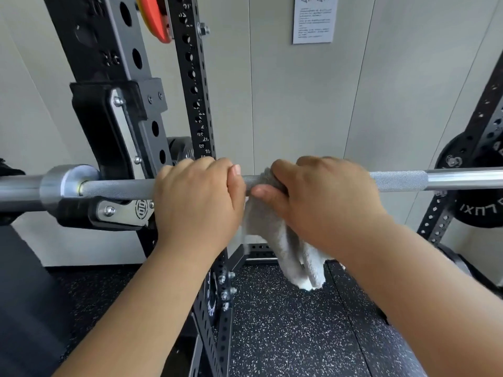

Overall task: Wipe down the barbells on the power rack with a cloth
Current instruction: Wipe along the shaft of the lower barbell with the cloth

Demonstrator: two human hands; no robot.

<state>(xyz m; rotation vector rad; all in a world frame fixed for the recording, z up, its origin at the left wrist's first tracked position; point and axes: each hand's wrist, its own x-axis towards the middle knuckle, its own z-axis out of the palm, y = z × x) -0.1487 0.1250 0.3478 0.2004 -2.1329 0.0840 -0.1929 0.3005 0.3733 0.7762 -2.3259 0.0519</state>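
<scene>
A steel barbell [408, 180] lies level across the view, resting in the black J-hook [109, 210] of the power rack upright [109, 77]. My left hand [198, 200] grips the bare knurled shaft just right of the hook. Close beside it, my right hand [321, 197] holds a grey cloth [288, 248] wrapped over the shaft. The rest of the cloth hangs down below the bar. The bar's collar [65, 183] and sleeve show at the far left.
A second perforated upright [196, 91] stands behind the bar. An orange plate [155, 17] hangs at the top; black plates [479, 208] sit on the right upright. Speckled rubber flooring [285, 336] lies below. A paper notice [313, 20] is on the wall.
</scene>
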